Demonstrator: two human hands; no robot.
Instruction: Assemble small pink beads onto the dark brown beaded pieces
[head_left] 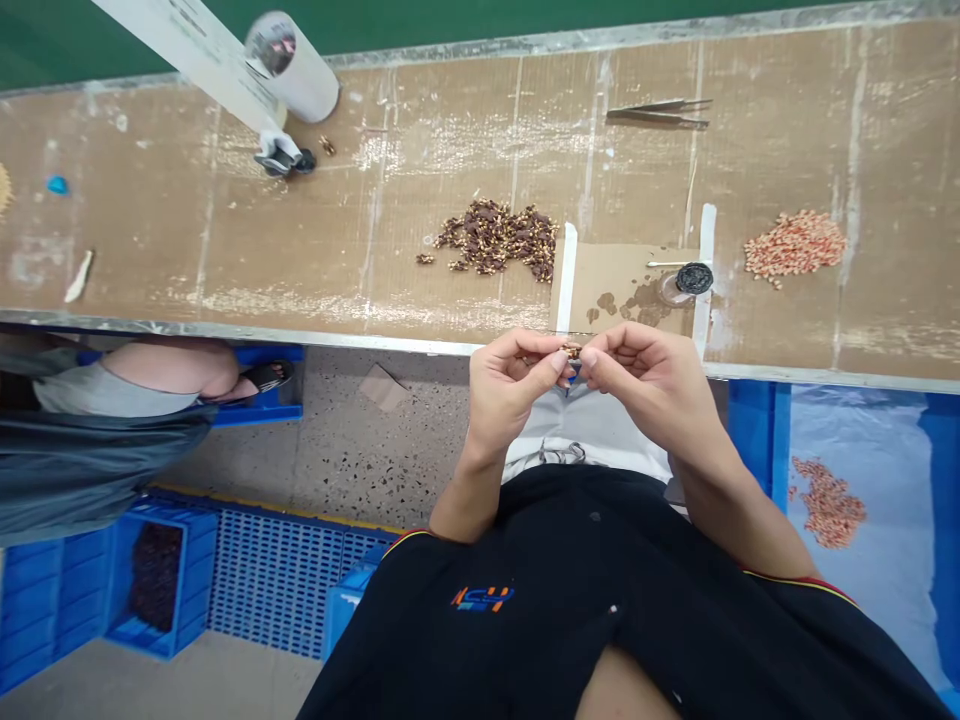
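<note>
Close together at the table's front edge, my left hand [514,390] and my right hand [652,380] meet over my lap. A small brown-and-gold piece [572,352] is pinched between my left fingertips. My right thumb and forefinger are closed at its right end; the fingers partly hide it. Beyond my left hand lies a pile of dark brown pieces with gold ends [495,238]. Ahead of my right hand, a small jar with a black lid [694,278] sits on a taped cardboard sheet [600,265], beside a cotton swab [666,264].
Tweezers [658,113] lie toward the back. Small orange-and-cream pieces [795,245] are heaped at right; more lie in a lined blue crate [780,430]. A white roll [304,75] is at back left. Another person's leg [165,370] shows at left, above blue crates [187,570].
</note>
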